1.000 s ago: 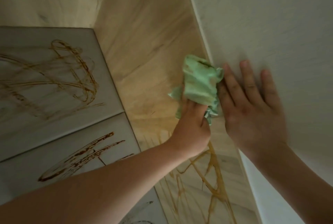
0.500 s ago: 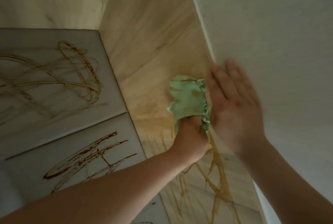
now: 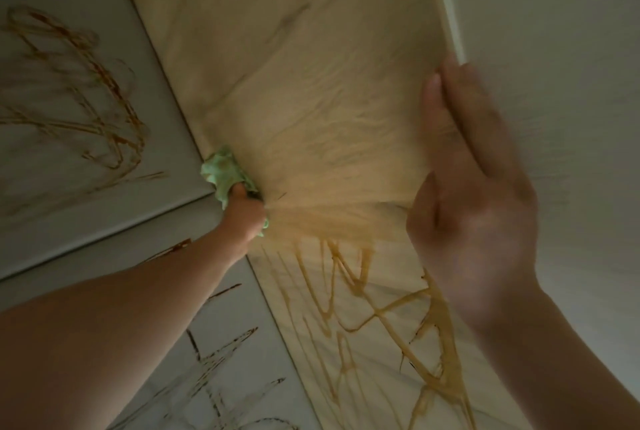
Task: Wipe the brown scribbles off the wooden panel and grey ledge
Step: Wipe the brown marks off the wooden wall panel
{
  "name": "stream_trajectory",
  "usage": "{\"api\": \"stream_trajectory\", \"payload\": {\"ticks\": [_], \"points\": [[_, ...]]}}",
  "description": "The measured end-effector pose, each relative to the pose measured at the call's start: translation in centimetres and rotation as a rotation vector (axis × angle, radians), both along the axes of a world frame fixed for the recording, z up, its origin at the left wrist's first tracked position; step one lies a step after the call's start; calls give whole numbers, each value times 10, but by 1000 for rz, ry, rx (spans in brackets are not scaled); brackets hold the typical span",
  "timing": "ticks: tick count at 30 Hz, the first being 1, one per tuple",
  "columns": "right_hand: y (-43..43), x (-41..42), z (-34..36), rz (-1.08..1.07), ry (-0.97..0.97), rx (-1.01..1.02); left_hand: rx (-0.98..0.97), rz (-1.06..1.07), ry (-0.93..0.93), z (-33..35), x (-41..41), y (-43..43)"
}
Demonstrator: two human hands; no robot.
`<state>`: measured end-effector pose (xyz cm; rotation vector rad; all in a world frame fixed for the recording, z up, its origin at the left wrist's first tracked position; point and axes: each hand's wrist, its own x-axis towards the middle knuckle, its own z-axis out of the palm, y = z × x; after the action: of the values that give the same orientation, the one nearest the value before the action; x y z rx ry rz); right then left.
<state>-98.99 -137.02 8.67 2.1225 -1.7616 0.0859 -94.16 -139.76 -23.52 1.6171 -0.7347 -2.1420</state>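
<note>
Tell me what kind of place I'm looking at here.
Probably an indoor corner of a home, perhaps by built-in furniture: a light wooden panel meets a grey ledge of large tiles, with a white textured wall alongside. Brown scribbles mark both, and the left hand grips a green cloth.

At the wooden panel's [image 3: 311, 83] left edge the left hand [image 3: 244, 213] covered much of the green cloth [image 3: 221, 171], its fingers mostly buried in the folds. At the panel's right edge the right hand [image 3: 474, 208] was blurred, its fingertips [image 3: 453, 83] indistinct. Brown scribbles [image 3: 363, 294] low on the panel ran under the right forearm [image 3: 554, 360] and off the frame. Left of the panel, the grey ledge [image 3: 69, 187] was cropped, and the left forearm [image 3: 104, 325] hid part of it.
</note>
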Motion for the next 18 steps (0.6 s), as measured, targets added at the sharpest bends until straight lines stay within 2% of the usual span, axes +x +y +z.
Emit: {"api": "stream_trajectory", "payload": {"ticks": [3, 6, 10, 14, 18], "points": [[-1, -5, -3, 32, 38, -2, 103, 25, 6, -38, 5, -13], [-3, -6, -10, 43, 56, 20, 172, 48, 40, -47, 6, -19], [-1, -5, -6, 24, -123, 95, 196, 51, 109, 13, 0, 6], [0, -2, 8, 45, -280, 131, 61, -72, 171, 89, 2, 38], [-4, 3, 14, 37, -310, 124, 47, -56, 85, 84, 9, 26]]}}
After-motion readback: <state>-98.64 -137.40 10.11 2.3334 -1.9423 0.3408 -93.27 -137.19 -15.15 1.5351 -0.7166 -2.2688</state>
